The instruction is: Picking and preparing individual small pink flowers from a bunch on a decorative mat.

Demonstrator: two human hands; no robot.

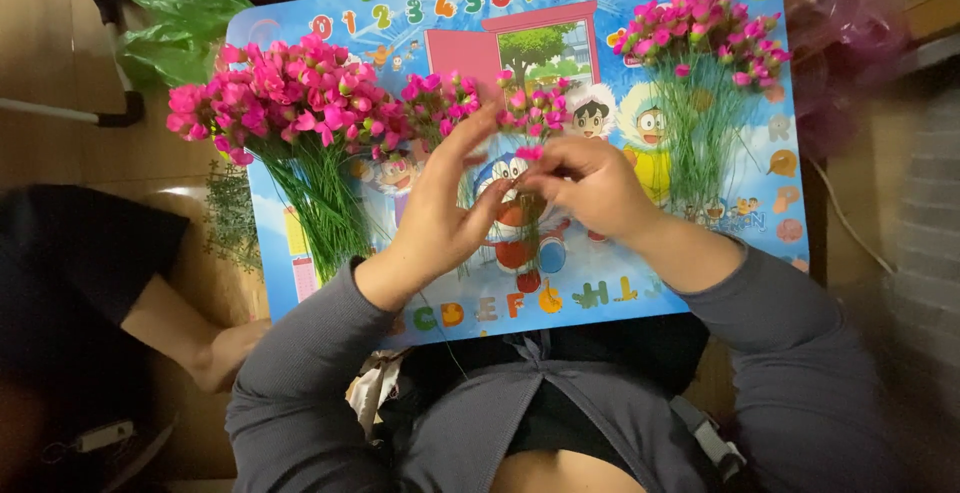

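Note:
My left hand (440,208) and my right hand (585,185) meet over the middle of a small blue cartoon-printed table (300,28). Between their fingertips they pinch a small pink artificial flower (530,153) on a thin green stem. A few more pink flower sprigs (535,108) lie just beyond my fingers, and another small cluster (435,93) lies behind my left hand. A large bunch of pink flowers with green stems (285,103) lies at the table's left. Another bunch (700,38) lies at the right.
A green plastic bag (175,23) lies off the table's far left corner, a pinkish bag (850,33) off the far right. Loose green sprigs (230,213) hang at the left edge. Another person's leg (180,328) rests on the floor at left.

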